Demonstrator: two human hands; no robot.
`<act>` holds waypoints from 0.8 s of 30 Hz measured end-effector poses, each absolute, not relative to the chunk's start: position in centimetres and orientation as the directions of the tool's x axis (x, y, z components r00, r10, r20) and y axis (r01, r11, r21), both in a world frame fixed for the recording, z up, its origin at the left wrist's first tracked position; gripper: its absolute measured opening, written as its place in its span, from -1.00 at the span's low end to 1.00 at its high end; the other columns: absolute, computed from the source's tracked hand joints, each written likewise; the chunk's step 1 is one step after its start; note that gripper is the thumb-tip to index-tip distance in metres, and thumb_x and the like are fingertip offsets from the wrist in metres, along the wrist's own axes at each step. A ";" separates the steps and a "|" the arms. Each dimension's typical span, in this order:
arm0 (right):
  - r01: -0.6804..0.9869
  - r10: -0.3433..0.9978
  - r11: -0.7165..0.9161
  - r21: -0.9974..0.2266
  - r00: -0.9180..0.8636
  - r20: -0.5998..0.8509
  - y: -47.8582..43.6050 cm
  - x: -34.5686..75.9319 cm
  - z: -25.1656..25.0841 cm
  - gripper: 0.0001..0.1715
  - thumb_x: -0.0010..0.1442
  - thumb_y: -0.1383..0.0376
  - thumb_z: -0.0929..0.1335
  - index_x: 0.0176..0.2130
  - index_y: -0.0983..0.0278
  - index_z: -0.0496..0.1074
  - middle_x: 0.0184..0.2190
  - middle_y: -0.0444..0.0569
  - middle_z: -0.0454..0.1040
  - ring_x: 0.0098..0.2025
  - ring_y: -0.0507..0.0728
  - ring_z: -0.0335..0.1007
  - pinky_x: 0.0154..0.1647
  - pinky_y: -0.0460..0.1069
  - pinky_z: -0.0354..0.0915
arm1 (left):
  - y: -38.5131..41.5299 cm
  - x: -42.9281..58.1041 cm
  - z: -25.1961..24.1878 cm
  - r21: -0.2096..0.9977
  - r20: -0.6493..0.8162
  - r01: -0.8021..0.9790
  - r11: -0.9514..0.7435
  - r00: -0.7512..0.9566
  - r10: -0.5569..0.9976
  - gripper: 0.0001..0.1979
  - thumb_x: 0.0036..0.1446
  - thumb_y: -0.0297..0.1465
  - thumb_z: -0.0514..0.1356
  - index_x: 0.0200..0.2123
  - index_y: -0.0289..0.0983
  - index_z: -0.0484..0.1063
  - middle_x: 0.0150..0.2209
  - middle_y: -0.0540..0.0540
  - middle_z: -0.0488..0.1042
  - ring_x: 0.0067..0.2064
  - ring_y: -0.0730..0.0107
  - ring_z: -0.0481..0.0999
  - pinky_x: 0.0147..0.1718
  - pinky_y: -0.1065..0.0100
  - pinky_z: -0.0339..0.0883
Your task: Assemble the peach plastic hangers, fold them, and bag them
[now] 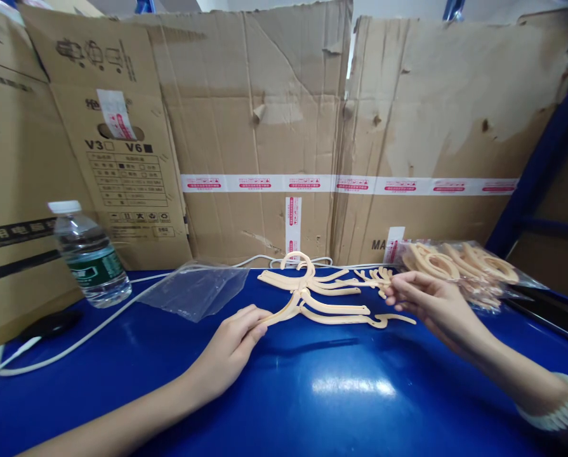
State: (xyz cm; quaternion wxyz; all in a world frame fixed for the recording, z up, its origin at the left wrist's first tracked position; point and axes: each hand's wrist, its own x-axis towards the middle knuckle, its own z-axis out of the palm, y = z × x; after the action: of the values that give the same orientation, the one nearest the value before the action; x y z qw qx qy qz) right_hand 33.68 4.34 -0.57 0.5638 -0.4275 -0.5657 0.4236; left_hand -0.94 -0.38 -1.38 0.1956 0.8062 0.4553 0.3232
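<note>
Head camera view, looking down on a glossy blue table (312, 393) walled in by flattened cardboard boxes (264, 127). A cream plastic hanger (334, 311) lay flat in the middle of the table, at the front of a loose pile of hangers (312, 279) of the same kind. Its long axis ran left to right across the table, roughly square to the person's line of sight, and the hook end of the pile curled away toward the boxes.

The left hand (231, 346) lay to the left of the hanger, fingertips pinched on its left tip. The right hand (429, 304) lay to its right, fingers bent at the right-hand ends of the pile. Whether they were closed on a piece could not be made out. So the hanger stretched between the two hands, one hand at each end, with the left the one plainly holding it.

A crumpled clear plastic bag (198, 289) lay just left of the pile. A water bottle (91, 257) stood at far left beside a white cable (74, 346). A filled bag of hangers (459, 263) sat at right.
</note>
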 end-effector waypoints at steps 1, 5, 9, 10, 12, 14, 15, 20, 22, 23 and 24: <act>-0.060 0.975 0.216 -0.974 -0.032 0.219 4.1 33.4 -0.8 -0.54 -0.05 0.00 0.55 -0.32 0.27 0.47 -0.37 0.01 0.56 -0.32 0.13 0.49 -0.33 -0.05 0.42 | -0.4 -1.0 -1.4 0.606 0.346 0.611 -0.510 0.376 0.860 -0.69 0.34 -0.32 -0.04 -0.08 -0.20 0.47 -0.16 -0.08 0.51 -0.10 0.21 0.44 -0.09 0.28 0.25; -0.172 0.993 0.080 -0.982 -0.067 0.092 3.8 32.9 -1.6 -0.58 -0.09 0.11 0.60 -0.35 0.29 0.47 -0.41 -0.03 0.53 -0.39 0.06 0.47 -0.35 -0.09 0.43 | -0.3 -1.1 -1.5 0.605 0.355 0.607 -0.515 0.374 0.857 -0.70 0.34 -0.33 -0.04 -0.07 -0.20 0.47 -0.18 -0.07 0.51 -0.13 0.23 0.46 -0.12 0.31 0.26; -0.170 0.990 0.113 -0.979 -0.063 0.125 4.4 33.5 -2.4 -0.64 -0.03 0.17 0.57 -0.30 0.23 0.43 -0.45 -0.07 0.48 -0.45 0.11 0.44 -0.46 -0.01 0.45 | -0.2 -1.0 -1.5 0.609 0.354 0.605 -0.513 0.372 0.858 -0.71 0.35 -0.33 -0.03 -0.06 -0.19 0.46 -0.19 -0.06 0.50 -0.16 0.26 0.46 -0.15 0.34 0.27; -0.169 0.988 0.116 -0.979 -0.080 0.131 4.5 33.6 -2.5 -0.65 0.00 0.18 0.55 -0.26 0.22 0.43 -0.44 -0.07 0.48 -0.44 0.13 0.46 -0.45 0.01 0.46 | -0.2 -1.0 -1.5 0.608 0.355 0.606 -0.512 0.370 0.859 -0.71 0.35 -0.33 -0.03 -0.06 -0.18 0.46 -0.19 -0.06 0.49 -0.16 0.26 0.46 -0.15 0.34 0.27; -0.170 0.985 0.108 -0.980 -0.114 0.128 4.7 33.8 -2.7 -0.67 0.04 0.17 0.52 -0.22 0.20 0.43 -0.44 -0.06 0.47 -0.40 0.16 0.48 -0.42 0.03 0.48 | -0.2 -0.9 -1.5 0.607 0.355 0.609 -0.511 0.368 0.859 -0.71 0.35 -0.34 -0.03 -0.06 -0.18 0.47 -0.20 -0.05 0.49 -0.17 0.27 0.46 -0.15 0.35 0.28; -0.151 0.985 0.091 -0.984 -0.134 0.112 4.6 33.6 -2.7 -0.71 0.07 0.15 0.49 -0.25 0.20 0.42 -0.40 -0.02 0.50 -0.32 0.20 0.51 -0.38 0.05 0.49 | -0.3 -1.0 -1.5 0.603 0.356 0.613 -0.511 0.366 0.860 -0.71 0.35 -0.34 -0.03 -0.06 -0.18 0.47 -0.20 -0.05 0.49 -0.18 0.27 0.46 -0.16 0.35 0.28; -0.141 0.986 0.078 -0.987 -0.136 0.098 4.4 33.4 -2.6 -0.72 0.08 0.13 0.49 -0.27 0.20 0.41 -0.36 0.01 0.52 -0.26 0.22 0.52 -0.34 0.06 0.49 | -0.3 -1.0 -1.5 0.599 0.358 0.616 -0.512 0.365 0.859 -0.71 0.35 -0.34 -0.04 -0.06 -0.17 0.47 -0.21 -0.05 0.49 -0.18 0.27 0.46 -0.16 0.35 0.28; -0.175 0.985 -0.020 -0.984 -0.171 0.010 3.4 32.2 -1.9 -0.63 0.03 0.09 0.53 -0.31 0.23 0.39 -0.15 0.10 0.55 0.03 0.28 0.42 0.00 0.14 0.40 | -0.3 -1.1 -1.6 0.581 0.369 0.616 -0.532 0.383 0.847 -0.70 0.35 -0.35 -0.04 -0.04 -0.17 0.46 -0.18 -0.07 0.50 -0.15 0.25 0.46 -0.14 0.33 0.29; -0.171 0.978 -0.042 -0.984 -0.210 -0.005 3.4 32.1 -1.8 -0.60 -0.02 0.09 0.55 -0.33 0.26 0.41 -0.14 0.10 0.54 0.03 0.26 0.42 0.06 0.12 0.36 | -0.4 -1.1 -1.6 0.578 0.370 0.615 -0.537 0.389 0.844 -0.70 0.35 -0.36 -0.03 -0.03 -0.18 0.46 -0.16 -0.08 0.49 -0.13 0.25 0.45 -0.12 0.33 0.28; -0.164 0.972 -0.058 -0.985 -0.235 -0.018 3.4 32.1 -1.8 -0.60 -0.03 0.10 0.56 -0.34 0.27 0.42 -0.15 0.08 0.53 0.00 0.24 0.43 0.06 0.10 0.36 | -0.4 -1.1 -1.7 0.576 0.371 0.615 -0.538 0.390 0.843 -0.71 0.35 -0.36 -0.03 -0.03 -0.18 0.46 -0.15 -0.08 0.49 -0.12 0.25 0.45 -0.11 0.33 0.27; -0.157 0.964 -0.079 -0.984 -0.265 -0.035 3.5 32.2 -1.8 -0.60 -0.05 0.11 0.56 -0.35 0.27 0.43 -0.16 0.07 0.53 -0.04 0.22 0.45 0.05 0.08 0.37 | -0.4 -1.1 -1.7 0.575 0.372 0.614 -0.541 0.392 0.841 -0.71 0.35 -0.37 -0.03 -0.03 -0.18 0.46 -0.15 -0.08 0.49 -0.12 0.25 0.45 -0.11 0.33 0.27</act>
State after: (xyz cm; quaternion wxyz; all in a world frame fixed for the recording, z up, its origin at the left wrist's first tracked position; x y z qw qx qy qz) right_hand 32.17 3.46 -1.78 0.4551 -0.4005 -0.5033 0.6158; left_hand -1.13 -0.39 -1.67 0.1750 0.8157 0.4462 0.3240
